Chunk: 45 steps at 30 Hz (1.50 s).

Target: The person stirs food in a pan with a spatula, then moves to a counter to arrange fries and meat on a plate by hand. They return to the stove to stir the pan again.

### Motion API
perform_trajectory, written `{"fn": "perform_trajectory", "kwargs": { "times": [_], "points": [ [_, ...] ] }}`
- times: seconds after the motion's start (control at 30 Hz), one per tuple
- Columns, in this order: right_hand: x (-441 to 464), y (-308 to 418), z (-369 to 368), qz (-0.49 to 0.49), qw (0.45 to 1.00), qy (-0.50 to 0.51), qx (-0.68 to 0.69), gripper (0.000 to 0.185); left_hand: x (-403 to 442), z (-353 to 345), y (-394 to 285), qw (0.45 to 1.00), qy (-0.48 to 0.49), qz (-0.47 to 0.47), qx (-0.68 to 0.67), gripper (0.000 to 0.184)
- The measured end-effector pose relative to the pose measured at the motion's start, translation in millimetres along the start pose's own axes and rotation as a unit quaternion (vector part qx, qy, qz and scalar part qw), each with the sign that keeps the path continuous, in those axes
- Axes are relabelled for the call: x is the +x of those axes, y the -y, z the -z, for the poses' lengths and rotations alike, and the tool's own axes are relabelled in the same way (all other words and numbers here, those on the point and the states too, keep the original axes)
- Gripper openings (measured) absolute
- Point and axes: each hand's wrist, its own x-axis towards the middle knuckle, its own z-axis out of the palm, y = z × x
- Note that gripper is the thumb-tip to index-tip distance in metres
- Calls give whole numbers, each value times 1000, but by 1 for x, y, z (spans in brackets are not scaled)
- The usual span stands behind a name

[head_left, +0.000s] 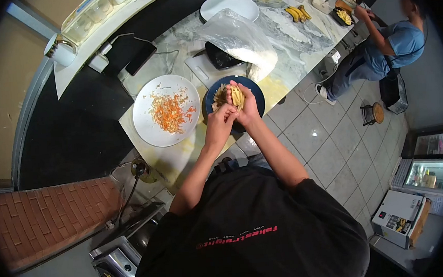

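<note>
Over a dark blue bowl (260,98) my right hand (245,101) lies palm up, its fingers curled around a small bundle of pale yellow strips (237,96). The fingertips of my left hand (224,118) are pinched together at the lower end of that bundle; whatever they grip is too small to name. Shredded brownish food (219,98) shows in the bowl beside my hands. To the left stands a large white plate (145,129) with orange and pale shreds (171,112) on it.
Behind the bowl are a clear plastic bag (245,37), a black container (220,57) and a white board (195,70). Another white plate (229,7) and bananas (298,13) lie farther back. A co-worker (396,46) stands at the counter's far right. A phone (141,58) lies back left.
</note>
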Motion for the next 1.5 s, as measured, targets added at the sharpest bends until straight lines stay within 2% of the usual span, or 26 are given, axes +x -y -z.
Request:
{"fn": "perform_trajectory", "kwargs": {
  "times": [0.2, 0.3, 0.43, 0.63, 0.83, 0.9, 0.93, 1.0, 1.07, 1.13, 1.2, 1.23, 1.3, 1.4, 1.5],
  "points": [
    [2, -6, 1, 5, 1000, -16, 1, 21, 1, -5, -3, 998, -53, -2, -46, 12],
    [-2, -6, -2, 6, 1000, -10, -12, 21, 2, -5, -3, 998, -28, 18, -61, 14],
    [-3, -6, -4, 8, 1000, -1, -19, 23, 4, -7, -7, 998, -41, 18, -35, 14],
    [0, 0, -5, -10, 999, 18, -34, 25, 0, -8, -8, 999, -36, -16, -20, 15],
    [-7, 6, -1, -13, 997, 22, -79, 21, -6, 5, -14, 997, 40, -68, 26, 17],
    [-9, 4, -4, -11, 994, 6, -108, 21, -4, 16, -21, 989, 121, -63, 55, 16],
    [-8, 2, -4, -9, 996, 3, -92, 22, 1, 24, -29, 989, 121, -65, 55, 16],
    [-9, 4, -5, -3, 997, 1, -76, 22, 18, 42, -45, 996, 39, -11, 75, 15],
    [-15, 11, -6, -44, 985, -1, -169, 23, 45, 51, -58, 987, -25, -80, 134, 14],
    [-18, 12, -11, -49, 981, 16, -189, 22, 80, 46, -49, 987, 2, -82, 139, 19],
    [-23, 13, -20, -70, 966, -12, -250, 21, 113, 30, -14, 980, 99, -89, 151, 24],
    [-24, 13, -22, -70, 965, -3, -254, 21, 125, 27, -13, 979, 98, -89, 152, 24],
    [-24, 13, -22, -73, 961, 5, -267, 21, 142, 20, -9, 938, 310, 93, 124, 26],
    [-25, 16, -21, -77, 955, 14, -286, 22, 147, 14, -3, 933, 325, 46, 150, 22],
    [-25, 19, -20, -96, 952, 32, -291, 22, 146, 14, -4, 924, 345, 80, 142, 18]
  ]
}}
